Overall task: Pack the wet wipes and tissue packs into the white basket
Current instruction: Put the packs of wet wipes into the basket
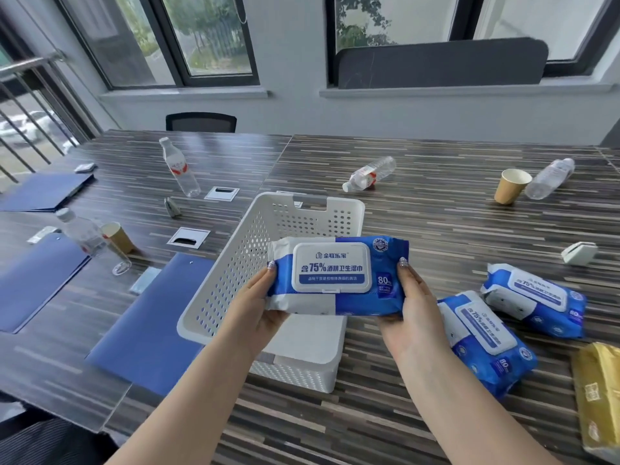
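I see the left hand (260, 310) and right hand (416, 310) gripping the wet wipes pack (335, 276) by its ends above the white basket (235, 263), so I would lower it flat, lid upward, against one wall.

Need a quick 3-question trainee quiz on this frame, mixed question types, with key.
1. True or false: the white basket already has wet wipes lying in it.
2. Multiple choice: the held wet wipes pack is gripped by A) the left hand only, B) the right hand only, C) both hands.
3. Fill in: besides the held pack, ___ wet wipes packs lie on the table, the nearer pack and the farther pack.

Key: 1 false, no pack shows inside; 2 C, one hand at each end, over the basket; 3 two, both right of the basket.
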Demonstrator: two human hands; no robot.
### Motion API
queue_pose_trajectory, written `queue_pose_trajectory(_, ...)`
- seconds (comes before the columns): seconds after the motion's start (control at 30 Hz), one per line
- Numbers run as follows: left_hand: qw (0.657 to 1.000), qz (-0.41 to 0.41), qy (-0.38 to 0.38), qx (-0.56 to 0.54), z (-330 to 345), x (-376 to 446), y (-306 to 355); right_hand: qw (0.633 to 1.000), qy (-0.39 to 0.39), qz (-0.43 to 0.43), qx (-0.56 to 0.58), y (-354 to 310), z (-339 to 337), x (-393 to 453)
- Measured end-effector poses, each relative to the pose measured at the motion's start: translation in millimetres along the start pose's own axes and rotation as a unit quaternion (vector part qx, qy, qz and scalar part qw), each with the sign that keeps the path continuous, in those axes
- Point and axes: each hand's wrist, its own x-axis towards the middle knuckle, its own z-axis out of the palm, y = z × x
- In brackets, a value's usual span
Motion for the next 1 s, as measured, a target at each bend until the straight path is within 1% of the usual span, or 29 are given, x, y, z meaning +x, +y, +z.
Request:
queue_pose_trajectory(0.1, 0.999, 0.0, -0.005, -0.046, -4.4, 7.9, 16.8, 1.0, -0.001, 0.008, 0.014, 11.8, 23.7, 9.6)
queue_pose_trajectory(0.23, 0.986, -0.005, -0.015, -0.164, -20.0, 23.7, 37.4, 0.999, 0.007, 0.02, 0.025, 38.5, 65.2, 27.7)
queue_pose_trajectory(0.3, 0.983, -0.018, -0.021, -0.183, -24.4, 30.0, 41.2, 0.999, 0.023, 0.021, 0.019, 51.4, 80.1, 39.9)
queue_pose_trajectory(0.4, 0.978, -0.032, 0.017, -0.205, -21.3, 45.6, 40.8, 0.998, 0.066, 0.018, 0.003, 70.1, 91.8, 58.7)
queue_pose_trajectory(0.5, 0.974, -0.039, 0.095, -0.202, -15.6, 68.8, 34.5, 0.994, 0.108, 0.007, -0.023, 85.2, 92.7, 70.7)
queue_pose_trajectory(0.57, 0.97, -0.054, 0.129, -0.2, -17.0, 86.2, 29.3, 0.99, 0.133, 0.003, -0.041, 93.6, 92.8, 80.3)
queue_pose_trajectory(0.63, 0.967, -0.073, 0.151, -0.194, -15.9, 100.1, 24.2, 0.984, 0.159, -0.006, -0.084, 99.6, 88.6, 90.0)
queue_pose_trajectory(0.67, 0.966, -0.08, 0.164, -0.181, -15.4, 107.4, 21.9, 0.976, 0.171, -0.015, -0.132, 102.6, 85.2, 96.1)
queue_pose_trajectory(0.73, 0.967, -0.095, 0.192, -0.135, -16.3, 123.6, 16.4, 0.951, 0.182, -0.038, -0.245, 108.7, 76.8, 104.8)
queue_pose_trajectory(0.8, 0.965, -0.12, 0.215, -0.088, -17.1, 137.8, 9.8, 0.924, 0.188, -0.048, -0.329, 114.5, 70.1, 111.6)
queue_pose_trajectory(0.9, 0.961, -0.146, 0.228, -0.06, -20.0, 153.3, -0.4, 0.899, 0.187, -0.028, -0.395, 122.2, 67.9, 125.9)
queue_pose_trajectory(1.0, 0.96, -0.15, 0.226, -0.075, -29.5, 170.9, -8.1, 0.883, 0.17, -0.013, -0.438, 130.2, 68.9, 145.7)
